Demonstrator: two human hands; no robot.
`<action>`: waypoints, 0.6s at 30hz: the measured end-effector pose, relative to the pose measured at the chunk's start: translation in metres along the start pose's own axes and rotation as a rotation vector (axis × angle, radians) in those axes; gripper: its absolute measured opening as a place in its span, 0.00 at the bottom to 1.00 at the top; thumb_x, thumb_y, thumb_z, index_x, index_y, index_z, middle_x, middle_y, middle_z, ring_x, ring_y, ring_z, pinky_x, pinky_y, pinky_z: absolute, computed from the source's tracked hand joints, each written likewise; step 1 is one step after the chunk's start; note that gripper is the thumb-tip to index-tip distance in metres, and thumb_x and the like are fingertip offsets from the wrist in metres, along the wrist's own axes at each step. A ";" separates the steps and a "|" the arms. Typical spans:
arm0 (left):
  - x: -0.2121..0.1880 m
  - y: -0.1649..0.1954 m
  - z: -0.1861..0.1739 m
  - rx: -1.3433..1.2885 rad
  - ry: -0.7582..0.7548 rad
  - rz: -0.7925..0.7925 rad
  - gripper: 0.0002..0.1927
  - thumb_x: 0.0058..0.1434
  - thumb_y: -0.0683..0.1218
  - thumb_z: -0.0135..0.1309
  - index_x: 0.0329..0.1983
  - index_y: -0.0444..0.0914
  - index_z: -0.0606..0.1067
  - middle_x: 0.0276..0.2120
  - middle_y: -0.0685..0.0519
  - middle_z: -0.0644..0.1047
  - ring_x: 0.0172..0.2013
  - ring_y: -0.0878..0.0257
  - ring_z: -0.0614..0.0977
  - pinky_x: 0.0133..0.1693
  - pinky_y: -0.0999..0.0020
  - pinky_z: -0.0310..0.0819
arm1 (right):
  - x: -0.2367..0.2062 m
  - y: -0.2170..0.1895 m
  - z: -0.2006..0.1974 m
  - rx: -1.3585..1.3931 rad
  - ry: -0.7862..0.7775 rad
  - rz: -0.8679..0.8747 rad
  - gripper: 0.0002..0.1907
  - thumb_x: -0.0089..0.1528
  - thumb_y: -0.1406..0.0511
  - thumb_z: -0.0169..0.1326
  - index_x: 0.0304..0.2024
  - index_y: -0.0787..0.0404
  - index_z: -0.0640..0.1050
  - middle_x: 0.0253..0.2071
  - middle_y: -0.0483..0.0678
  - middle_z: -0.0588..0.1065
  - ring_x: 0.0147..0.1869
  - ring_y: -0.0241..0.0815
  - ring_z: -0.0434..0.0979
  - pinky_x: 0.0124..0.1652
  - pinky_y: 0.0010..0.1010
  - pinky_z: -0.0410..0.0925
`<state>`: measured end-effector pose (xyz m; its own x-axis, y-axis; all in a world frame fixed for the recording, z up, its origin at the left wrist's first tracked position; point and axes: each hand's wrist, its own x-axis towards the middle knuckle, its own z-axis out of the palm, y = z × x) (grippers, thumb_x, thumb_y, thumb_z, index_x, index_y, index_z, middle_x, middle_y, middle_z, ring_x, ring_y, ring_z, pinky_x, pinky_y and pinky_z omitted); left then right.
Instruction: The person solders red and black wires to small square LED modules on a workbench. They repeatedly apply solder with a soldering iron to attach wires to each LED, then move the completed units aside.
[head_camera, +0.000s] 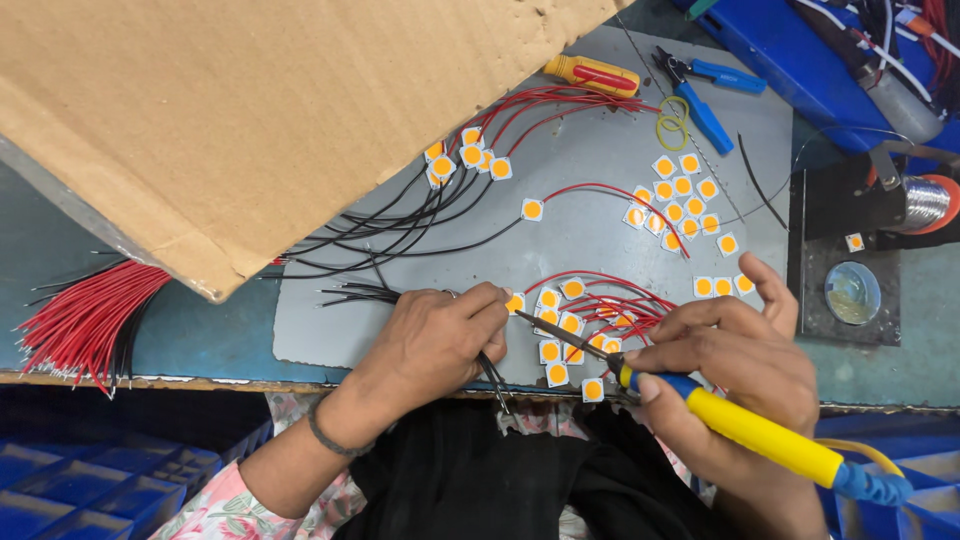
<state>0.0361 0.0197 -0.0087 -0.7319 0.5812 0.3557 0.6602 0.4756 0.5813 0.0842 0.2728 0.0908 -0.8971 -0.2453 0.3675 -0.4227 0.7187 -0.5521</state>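
Observation:
My right hand grips a yellow and blue soldering iron; its dark tip reaches left to a small white square chip with an orange disc. My left hand pinches black wires and rests its fingertips at that same chip. Between the hands lies a cluster of such chips with red wires attached. All this sits on a grey metal sheet.
A large cardboard sheet covers the upper left. A bundle of red wires lies at the left. More chips, a screwdriver, blue pliers, a solder spool and blue bins surround the work.

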 end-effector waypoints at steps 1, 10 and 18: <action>0.000 0.000 0.000 0.002 -0.006 -0.002 0.09 0.48 0.38 0.60 0.31 0.36 0.72 0.35 0.52 0.76 0.26 0.52 0.81 0.26 0.56 0.73 | 0.000 0.001 -0.001 0.005 0.006 0.005 0.07 0.50 0.63 0.61 0.30 0.56 0.82 0.29 0.41 0.77 0.42 0.36 0.80 0.74 0.56 0.51; 0.001 0.001 -0.001 0.009 0.005 0.004 0.09 0.49 0.38 0.60 0.31 0.36 0.72 0.35 0.52 0.75 0.25 0.52 0.80 0.27 0.56 0.73 | 0.000 0.001 0.001 0.001 0.008 0.011 0.06 0.50 0.63 0.61 0.30 0.56 0.81 0.29 0.41 0.77 0.43 0.36 0.80 0.76 0.55 0.52; -0.004 -0.001 0.002 0.020 0.005 0.014 0.11 0.45 0.38 0.60 0.33 0.36 0.73 0.40 0.53 0.78 0.26 0.53 0.81 0.28 0.57 0.73 | -0.015 0.016 -0.012 0.103 0.135 0.048 0.08 0.57 0.63 0.60 0.35 0.60 0.81 0.35 0.44 0.79 0.47 0.36 0.80 0.77 0.48 0.50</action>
<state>0.0389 0.0179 -0.0125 -0.7231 0.5846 0.3679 0.6740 0.4806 0.5611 0.0924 0.2964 0.0855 -0.8941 -0.1176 0.4321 -0.3967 0.6555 -0.6426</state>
